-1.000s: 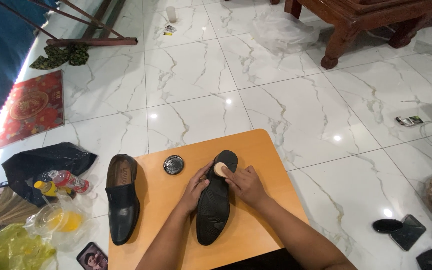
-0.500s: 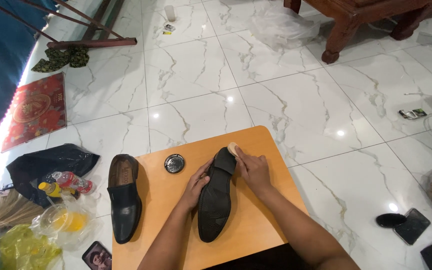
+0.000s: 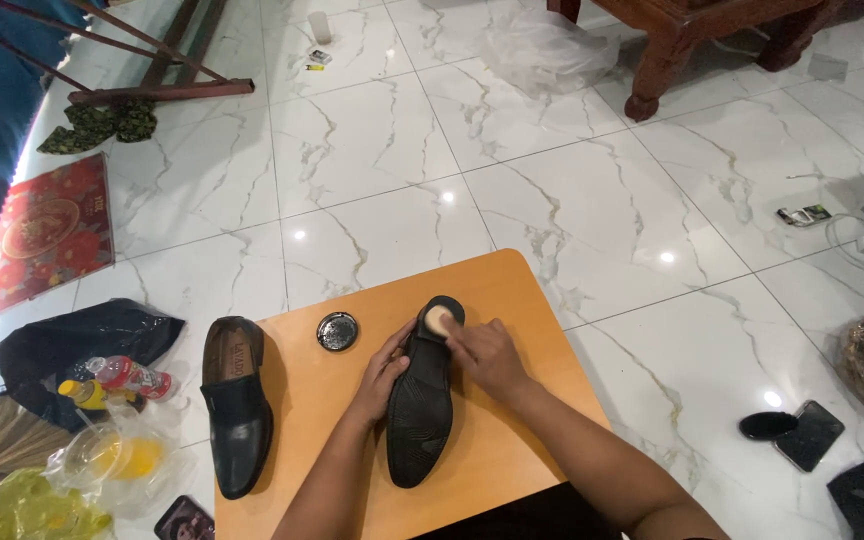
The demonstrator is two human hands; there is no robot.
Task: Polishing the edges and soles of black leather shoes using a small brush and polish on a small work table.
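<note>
On the orange bench [image 3: 512, 300], the left hand [image 3: 384, 368] steadies an upturned black shoe [image 3: 422, 410]; the right hand [image 3: 482, 352], previously at the heel's far edge, now presses closed fingers beside the pale heel patch [image 3: 439, 320].

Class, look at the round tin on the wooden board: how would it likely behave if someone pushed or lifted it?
The tin is low, flat and round, so a push would probably slide it rather than tip it. The board looks smooth, so it may skid easily. It seems small beside the shoe and probably light; on edge, it could roll.
</note>
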